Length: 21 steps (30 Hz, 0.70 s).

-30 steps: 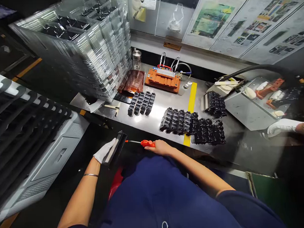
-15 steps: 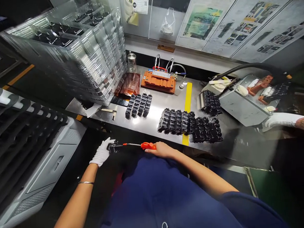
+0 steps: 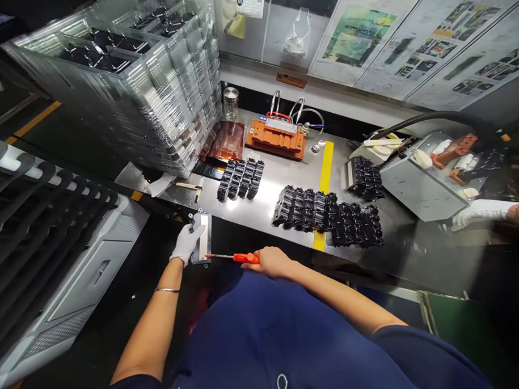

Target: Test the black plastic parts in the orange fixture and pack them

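The left grip (image 3: 185,243) has turned the black part (image 3: 200,239) silver face up, pinching it at 11 o'clock from the screwdriver (image 3: 246,258), itself pinched by the right grip (image 3: 268,261)

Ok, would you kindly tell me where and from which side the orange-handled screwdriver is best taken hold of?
Take the orange handle from the near side, as the bare right hand does: it is the thick part, while the thin metal shaft points left towards the metal-faced part in the gloved left hand.
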{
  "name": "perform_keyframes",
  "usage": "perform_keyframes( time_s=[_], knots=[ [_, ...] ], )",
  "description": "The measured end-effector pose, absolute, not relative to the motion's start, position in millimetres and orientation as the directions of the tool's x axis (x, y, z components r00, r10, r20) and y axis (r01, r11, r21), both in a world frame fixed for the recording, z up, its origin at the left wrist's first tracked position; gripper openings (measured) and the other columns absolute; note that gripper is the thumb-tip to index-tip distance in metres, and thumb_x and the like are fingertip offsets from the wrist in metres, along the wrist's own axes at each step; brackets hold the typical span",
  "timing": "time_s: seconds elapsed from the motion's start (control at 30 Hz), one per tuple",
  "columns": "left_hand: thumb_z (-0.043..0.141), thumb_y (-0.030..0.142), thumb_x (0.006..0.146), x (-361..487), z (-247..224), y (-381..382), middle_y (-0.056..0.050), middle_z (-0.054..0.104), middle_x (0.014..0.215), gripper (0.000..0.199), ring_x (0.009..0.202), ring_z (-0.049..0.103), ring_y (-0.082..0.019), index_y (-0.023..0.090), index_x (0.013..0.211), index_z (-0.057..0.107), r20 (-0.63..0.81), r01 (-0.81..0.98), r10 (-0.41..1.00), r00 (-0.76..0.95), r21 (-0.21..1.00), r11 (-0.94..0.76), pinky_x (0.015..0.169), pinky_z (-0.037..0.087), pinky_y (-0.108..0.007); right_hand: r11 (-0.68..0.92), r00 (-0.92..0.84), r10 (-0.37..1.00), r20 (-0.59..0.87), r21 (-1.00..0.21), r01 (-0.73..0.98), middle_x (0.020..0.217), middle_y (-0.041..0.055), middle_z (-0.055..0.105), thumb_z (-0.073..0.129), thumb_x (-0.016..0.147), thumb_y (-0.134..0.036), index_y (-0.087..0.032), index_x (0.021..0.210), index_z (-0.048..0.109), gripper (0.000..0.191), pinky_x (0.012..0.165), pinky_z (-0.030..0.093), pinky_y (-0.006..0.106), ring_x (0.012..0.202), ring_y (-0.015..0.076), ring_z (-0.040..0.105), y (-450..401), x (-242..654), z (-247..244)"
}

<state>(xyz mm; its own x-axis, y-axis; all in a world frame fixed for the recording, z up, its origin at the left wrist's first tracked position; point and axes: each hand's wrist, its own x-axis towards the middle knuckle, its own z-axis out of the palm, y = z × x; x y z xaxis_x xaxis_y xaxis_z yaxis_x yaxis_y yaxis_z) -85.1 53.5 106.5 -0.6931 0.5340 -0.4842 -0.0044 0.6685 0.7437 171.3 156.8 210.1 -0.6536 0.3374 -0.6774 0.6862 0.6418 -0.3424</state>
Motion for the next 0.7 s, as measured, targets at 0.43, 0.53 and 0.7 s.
perform_keyframes(
  time_s=[0.43,0.53,0.7],
  knots=[
    [0.066,0.044,0.072,-67.3,116.1,50.6,-0.009,0.071,0.101,0.042,0.097,0.064,-0.025,0.015,0.103,0.062,-0.503,0.0,0.567,-0.652,0.748,0.664,0.086,0.05,-0.033,0.64,-0.663,0.331,-0.671,-0.357,0.681,0.085,0.011,0.071,0.036,0.085,-0.073,-0.018,0.084,0.068,0.064,0.067,0.044,0.029,0.081,0.0262,0.068,161.4,172.9,208.7],
    [0.066,0.049,0.072,-66.2,124.4,41.9,-0.009,0.071,0.101,0.048,0.099,0.065,-0.026,0.016,0.105,0.064,-0.505,0.016,0.619,-0.602,0.767,0.642,0.086,0.05,-0.034,0.561,-0.624,0.455,-0.635,-0.34,0.755,0.089,0.0093,0.071,0.034,0.087,-0.073,-0.019,0.091,0.067,0.063,0.069,0.044,0.028,0.085,0.0259,0.067,167.5,177.7,209.2],
    [0.069,0.055,0.067,-61.2,129.0,33.0,-0.011,0.07,0.108,0.059,0.103,0.063,-0.027,0.015,0.109,0.064,-0.482,0.037,0.692,-0.537,0.806,0.591,0.092,0.047,-0.036,0.496,-0.576,0.526,-0.626,-0.324,0.806,0.089,0.0083,0.071,0.034,0.087,-0.072,-0.02,0.092,0.067,0.062,0.07,0.044,0.028,0.087,0.0256,0.067,174.9,183.8,204.2]
  ],
)
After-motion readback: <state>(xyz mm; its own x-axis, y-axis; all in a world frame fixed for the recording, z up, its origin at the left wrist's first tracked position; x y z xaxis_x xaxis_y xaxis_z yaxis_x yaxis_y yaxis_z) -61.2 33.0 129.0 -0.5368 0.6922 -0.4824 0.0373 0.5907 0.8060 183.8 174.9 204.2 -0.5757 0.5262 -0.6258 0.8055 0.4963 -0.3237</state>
